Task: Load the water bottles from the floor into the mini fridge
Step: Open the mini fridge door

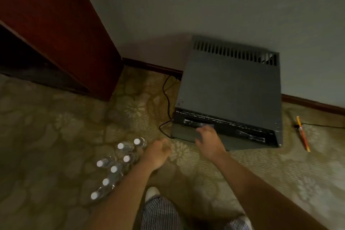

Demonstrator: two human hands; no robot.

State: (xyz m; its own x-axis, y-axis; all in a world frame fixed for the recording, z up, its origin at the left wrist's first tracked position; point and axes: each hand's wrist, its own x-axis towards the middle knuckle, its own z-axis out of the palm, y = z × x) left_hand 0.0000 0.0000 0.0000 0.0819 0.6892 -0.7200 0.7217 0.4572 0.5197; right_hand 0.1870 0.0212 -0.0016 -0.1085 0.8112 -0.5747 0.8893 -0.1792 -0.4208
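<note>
Right hand: is stretching out to the front top edge of the mini fridge, fingers lying on its glossy black handle strip. The fingertips are blurring into the recess, so I cannot tell whether they are hooking it or only touching it.
Left hand: is hovering over the patterned carpet just right of the bottles, fingers loosely curled and holding nothing.
Water bottles: are standing upright on the carpet in a loose cluster at lower left, apart from the fridge. Seven white caps are showing. The clear bodies are smearing into the carpet pattern, and the left forearm is covering the cluster's right edge.
Mini fridge: is sitting on the floor against the wall, seen from above, with vent slots running along its back. Its door face is barely showing from this angle.
Power cord: is trailing along the fridge's left side, its far end disappearing behind the fridge.
Wooden cabinet: is being cut off by the top and left edges.
Orange-and-yellow stick: is lying on the carpet right of the fridge, too small to identify.
Checked trousers: are being cut off at the bottom edge.
</note>
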